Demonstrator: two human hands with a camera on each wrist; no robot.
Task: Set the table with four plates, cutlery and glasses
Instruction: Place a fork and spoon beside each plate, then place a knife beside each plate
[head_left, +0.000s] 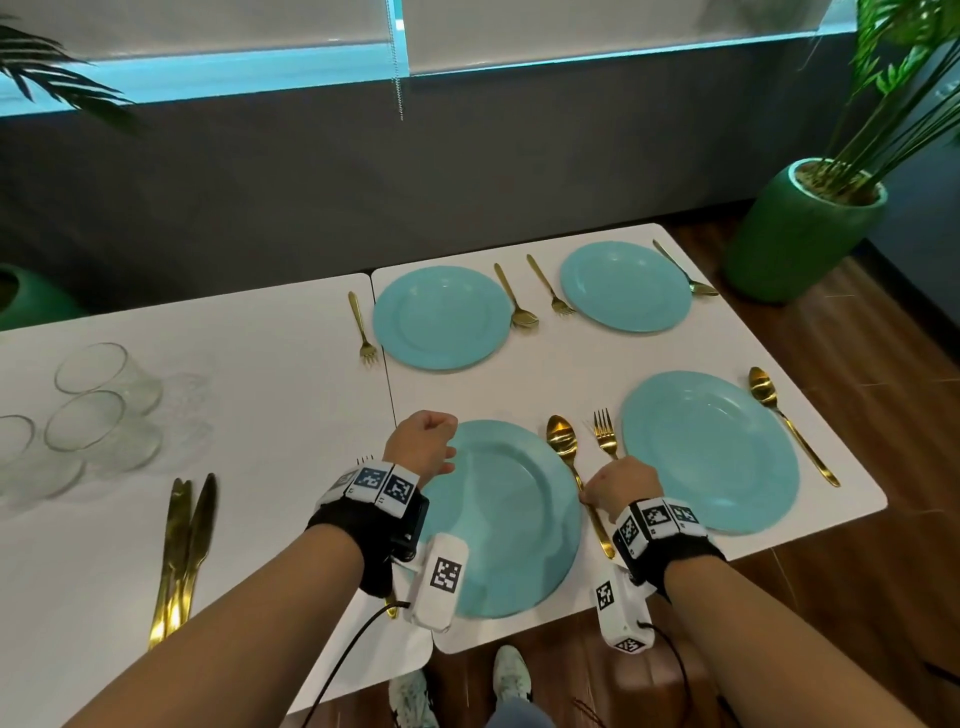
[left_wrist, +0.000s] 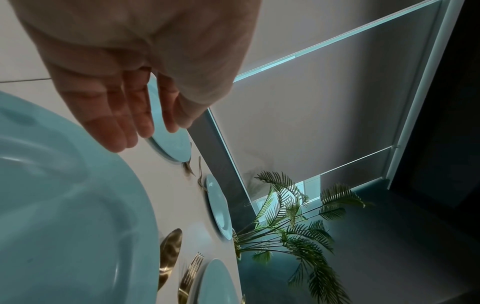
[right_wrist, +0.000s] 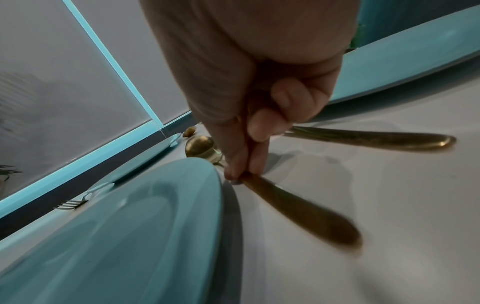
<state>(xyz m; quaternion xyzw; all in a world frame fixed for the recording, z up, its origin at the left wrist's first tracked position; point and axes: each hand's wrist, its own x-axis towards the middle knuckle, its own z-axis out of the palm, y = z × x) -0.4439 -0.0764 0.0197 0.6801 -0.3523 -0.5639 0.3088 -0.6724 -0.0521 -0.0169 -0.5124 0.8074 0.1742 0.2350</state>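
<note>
Four light blue plates lie on the white table (head_left: 291, 364). My right hand (head_left: 618, 483) pinches the handle of a gold spoon (head_left: 563, 447) that lies along the right rim of the near left plate (head_left: 509, 525). In the right wrist view the thumb and fingertips (right_wrist: 246, 164) grip the spoon handle (right_wrist: 298, 209) low over the table. My left hand (head_left: 423, 441) hovers over that plate's left rim; its fingers (left_wrist: 124, 123) hang loosely and hold nothing. A fork (head_left: 365, 460) lies mostly hidden under my left wrist.
Forks and spoons flank the near right plate (head_left: 711, 452) and both far plates (head_left: 441, 317). Several clear glasses (head_left: 104, 395) stand at the table's left, with gold knives (head_left: 182, 545) in front of them. A potted plant (head_left: 800, 234) stands beyond the far right corner.
</note>
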